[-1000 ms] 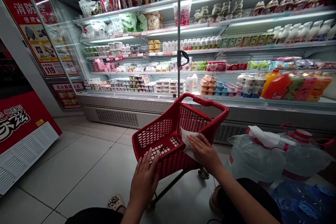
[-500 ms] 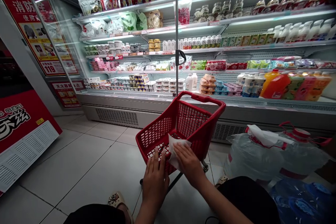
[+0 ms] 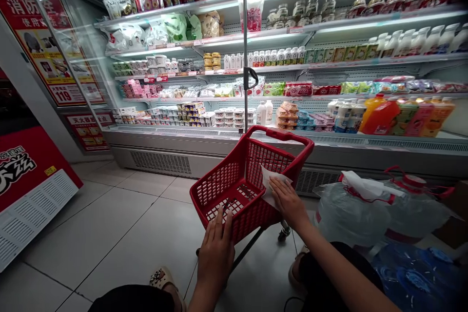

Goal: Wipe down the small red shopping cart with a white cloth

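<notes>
A red shopping cart (image 3: 221, 180) with a perforated plastic basket stands in front of me. My right hand (image 3: 287, 200) presses a white wipe (image 3: 269, 186) against the basket's near side rim, toward the handle end. The wipe drapes over the rim, partly hidden under the fingers. At the basket's near front corner rests my left hand (image 3: 216, 248), fingers stretched out over the rim and holding nothing else. A small dark item, too small to name, lies on the basket floor.
Behind the cart runs a refrigerated display (image 3: 219, 75) stocked with dairy and drinks. Large water bottles (image 3: 360, 214) and blue water jugs (image 3: 417, 273) stand on the right. A red freezer (image 3: 32, 180) is at the left. My shoes are on the tiled floor (image 3: 120, 234).
My right hand has slid the wipe along the basket rim, rightward and slightly up toward the handle end. The left hand stays at the front corner. The view has shifted slightly.
</notes>
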`<action>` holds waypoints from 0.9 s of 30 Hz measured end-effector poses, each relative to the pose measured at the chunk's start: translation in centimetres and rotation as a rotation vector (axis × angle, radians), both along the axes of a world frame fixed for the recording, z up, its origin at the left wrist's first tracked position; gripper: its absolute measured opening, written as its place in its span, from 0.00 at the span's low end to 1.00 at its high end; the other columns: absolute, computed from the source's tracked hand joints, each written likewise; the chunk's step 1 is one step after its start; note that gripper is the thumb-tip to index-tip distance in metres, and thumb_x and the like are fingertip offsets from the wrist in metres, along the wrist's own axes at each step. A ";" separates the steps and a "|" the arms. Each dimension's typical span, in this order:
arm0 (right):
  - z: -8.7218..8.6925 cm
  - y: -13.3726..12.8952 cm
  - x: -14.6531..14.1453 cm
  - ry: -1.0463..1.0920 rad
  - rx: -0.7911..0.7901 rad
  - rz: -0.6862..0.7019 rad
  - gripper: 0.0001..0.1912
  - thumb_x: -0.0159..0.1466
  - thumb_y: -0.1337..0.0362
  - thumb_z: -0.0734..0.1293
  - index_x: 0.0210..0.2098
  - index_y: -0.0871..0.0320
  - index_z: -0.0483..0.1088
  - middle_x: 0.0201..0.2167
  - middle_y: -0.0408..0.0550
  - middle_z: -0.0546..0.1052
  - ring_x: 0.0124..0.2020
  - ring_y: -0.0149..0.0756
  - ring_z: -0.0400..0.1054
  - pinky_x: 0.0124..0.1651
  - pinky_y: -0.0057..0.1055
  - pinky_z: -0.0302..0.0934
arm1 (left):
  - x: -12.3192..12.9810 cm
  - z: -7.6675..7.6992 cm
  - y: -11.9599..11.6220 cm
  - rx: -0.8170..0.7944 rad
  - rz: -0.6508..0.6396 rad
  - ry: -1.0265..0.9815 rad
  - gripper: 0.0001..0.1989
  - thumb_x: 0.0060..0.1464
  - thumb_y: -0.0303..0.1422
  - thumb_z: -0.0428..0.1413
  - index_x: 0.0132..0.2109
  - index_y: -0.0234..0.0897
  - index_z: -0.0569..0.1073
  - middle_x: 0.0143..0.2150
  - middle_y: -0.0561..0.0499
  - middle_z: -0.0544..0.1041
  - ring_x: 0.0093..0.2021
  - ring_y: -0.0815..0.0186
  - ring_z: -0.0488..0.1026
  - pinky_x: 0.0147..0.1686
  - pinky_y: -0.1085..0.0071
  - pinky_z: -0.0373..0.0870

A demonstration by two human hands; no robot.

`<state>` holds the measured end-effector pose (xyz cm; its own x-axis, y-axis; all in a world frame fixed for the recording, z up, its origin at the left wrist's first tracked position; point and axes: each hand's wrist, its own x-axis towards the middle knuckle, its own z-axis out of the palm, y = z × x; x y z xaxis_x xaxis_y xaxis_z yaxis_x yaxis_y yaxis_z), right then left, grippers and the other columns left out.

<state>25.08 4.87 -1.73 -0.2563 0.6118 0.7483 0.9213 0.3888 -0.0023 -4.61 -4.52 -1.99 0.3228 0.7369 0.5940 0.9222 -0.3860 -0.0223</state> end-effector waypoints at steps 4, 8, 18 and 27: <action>-1.0 -1.5 -4.6 0.023 -0.005 0.031 0.30 0.77 0.67 0.54 0.77 0.54 0.47 0.71 0.50 0.65 0.73 0.42 0.56 0.73 0.49 0.55 | 2.1 -0.1 -0.8 0.016 0.030 -0.039 0.43 0.62 0.24 0.52 0.78 0.45 0.46 0.79 0.42 0.51 0.69 0.50 0.66 0.67 0.50 0.66; -0.9 -2.9 -6.8 0.023 -0.086 0.112 0.31 0.77 0.67 0.53 0.77 0.52 0.43 0.75 0.47 0.58 0.75 0.41 0.50 0.74 0.47 0.55 | 2.9 -0.3 -1.3 0.019 0.045 -0.017 0.43 0.62 0.25 0.54 0.78 0.47 0.46 0.79 0.42 0.51 0.68 0.49 0.67 0.66 0.50 0.67; 0.3 -1.8 -6.2 0.033 -0.104 0.123 0.28 0.77 0.66 0.54 0.75 0.52 0.53 0.71 0.48 0.64 0.73 0.41 0.56 0.72 0.48 0.57 | 3.9 -0.3 -0.9 0.035 0.026 0.007 0.44 0.61 0.24 0.54 0.78 0.46 0.45 0.78 0.43 0.54 0.69 0.51 0.67 0.66 0.54 0.67; 0.1 -4.8 -8.5 -0.100 -0.065 0.354 0.25 0.76 0.66 0.58 0.71 0.52 0.61 0.65 0.48 0.73 0.68 0.36 0.64 0.75 0.46 0.52 | 2.0 -1.0 -0.2 -0.006 -0.109 -0.021 0.41 0.64 0.28 0.51 0.78 0.39 0.43 0.78 0.42 0.52 0.75 0.54 0.56 0.69 0.55 0.63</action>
<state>16.59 0.11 -1.68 -0.5304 0.5179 0.6712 0.7269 0.6852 0.0457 -2.57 -4.71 -2.99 0.3892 0.7013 0.5972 0.8748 -0.4845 -0.0013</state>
